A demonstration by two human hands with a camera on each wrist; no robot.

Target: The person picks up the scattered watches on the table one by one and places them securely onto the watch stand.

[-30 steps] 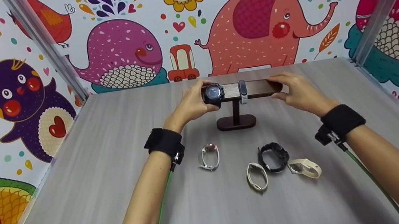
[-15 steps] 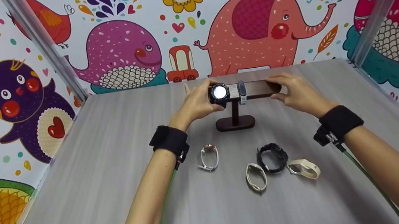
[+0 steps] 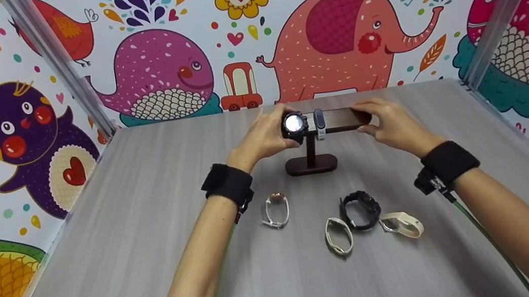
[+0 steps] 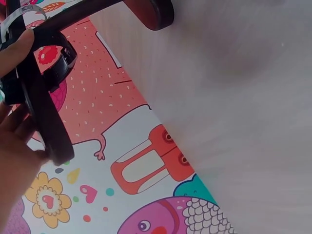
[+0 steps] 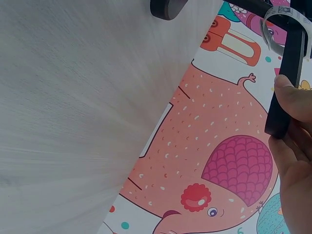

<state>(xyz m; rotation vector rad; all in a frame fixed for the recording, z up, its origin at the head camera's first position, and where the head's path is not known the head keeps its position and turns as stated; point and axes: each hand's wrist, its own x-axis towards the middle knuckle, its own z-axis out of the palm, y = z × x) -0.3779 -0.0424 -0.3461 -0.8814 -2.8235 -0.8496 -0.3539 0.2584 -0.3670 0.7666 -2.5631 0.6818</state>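
- Your left hand [image 3: 263, 138] has its fingers curled around the black round-faced watch [image 3: 294, 124], holding it on the left part of the crossbar of the dark wooden watch stand [image 3: 311, 157].
- The watch face points toward you and catches a bright glare.
- In the left wrist view your fingers [image 4: 17, 48] wrap the black strap where it loops around the bar.
- Your right hand [image 3: 389, 124] grips the right end of the same crossbar, thumb underneath and fingers over the top.
- The right wrist view shows your thumb [image 5: 292, 100] pressed against the bar's end.
- Between your two hands, just right of the black watch, a slim fitness band [image 3: 320, 121] with a pale strap already hangs on the bar, right above the stand's post.
- The stand's oval base sits on the grey wood-grain table [image 3: 107, 271], between your wrists and slightly beyond them.
- Nearer to you than your left wrist lies a white-strapped watch [image 3: 276, 209].
- Nearer to you than your right hand, and inside your right forearm, lie three more: a cream watch [image 3: 339, 235], a chunky black watch [image 3: 360, 210] touching it, and a beige band [image 3: 402, 224] just to the right.
- The cartoon animal wall [image 3: 346, 30] stands beyond both hands.
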